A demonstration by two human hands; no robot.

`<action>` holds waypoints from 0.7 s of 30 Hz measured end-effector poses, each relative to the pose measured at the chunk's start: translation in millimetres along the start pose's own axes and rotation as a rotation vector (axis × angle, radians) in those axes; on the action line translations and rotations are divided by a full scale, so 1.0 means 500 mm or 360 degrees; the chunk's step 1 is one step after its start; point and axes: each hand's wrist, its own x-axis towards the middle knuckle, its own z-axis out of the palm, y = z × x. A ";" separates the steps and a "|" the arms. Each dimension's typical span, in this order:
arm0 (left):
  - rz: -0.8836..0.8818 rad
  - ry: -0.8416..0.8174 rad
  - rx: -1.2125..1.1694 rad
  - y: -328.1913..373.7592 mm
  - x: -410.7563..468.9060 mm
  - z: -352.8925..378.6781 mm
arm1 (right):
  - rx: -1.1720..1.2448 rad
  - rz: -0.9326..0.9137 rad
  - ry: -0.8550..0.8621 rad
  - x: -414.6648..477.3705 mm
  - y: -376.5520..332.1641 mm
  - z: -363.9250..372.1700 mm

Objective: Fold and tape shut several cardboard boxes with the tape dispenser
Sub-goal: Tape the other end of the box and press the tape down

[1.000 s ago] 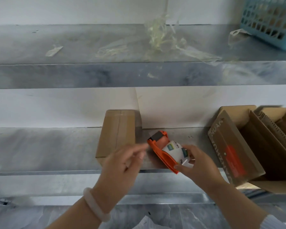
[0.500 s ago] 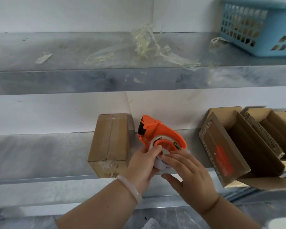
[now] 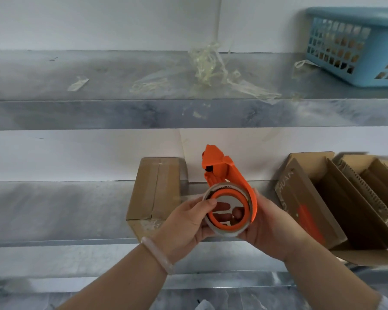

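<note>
Orange tape dispenser point(image 3: 220, 166), roll point(image 3: 222, 233) seemingly clear

A white wall point(image 3: 87, 23) is standing at the far side, with soft, even light falling across it. A grey metal upper shelf point(image 3: 43, 72) is running left to right in front of it, carrying tangled clear tape scraps point(image 3: 207, 66) near its middle and a blue basket point(image 3: 365, 54) at the right. A lower shelf point(image 3: 54, 209) is lying nearer, dully reflecting.

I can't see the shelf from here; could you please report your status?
Left hand and right hand grip tape dispenser. Taped box behind it, open boxes right. Nothing blocking.
</note>
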 end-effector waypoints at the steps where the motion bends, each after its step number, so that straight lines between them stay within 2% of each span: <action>1: -0.0001 -0.0024 0.0009 0.003 -0.002 -0.001 | 0.0058 -0.0038 -0.0090 0.001 0.003 -0.002; 4: -0.0001 -0.0065 0.0049 0.013 -0.005 -0.002 | 0.0255 -0.0177 -0.0344 0.000 0.005 0.006; 8: -0.0062 -0.0081 0.0158 0.036 0.006 -0.014 | 0.0295 -0.0253 -0.0209 -0.002 0.002 -0.001; 13: -0.0139 0.0217 0.0014 0.077 0.010 -0.037 | -0.0115 -0.0283 -0.0246 -0.016 -0.011 -0.006; 18: -0.0065 0.0246 0.0237 0.112 0.005 -0.059 | -0.0469 -0.0312 -0.0246 -0.032 -0.048 0.015; 21: 0.0070 0.0254 0.0443 0.137 0.003 -0.061 | -0.0653 -0.0265 -0.0285 -0.038 -0.063 0.022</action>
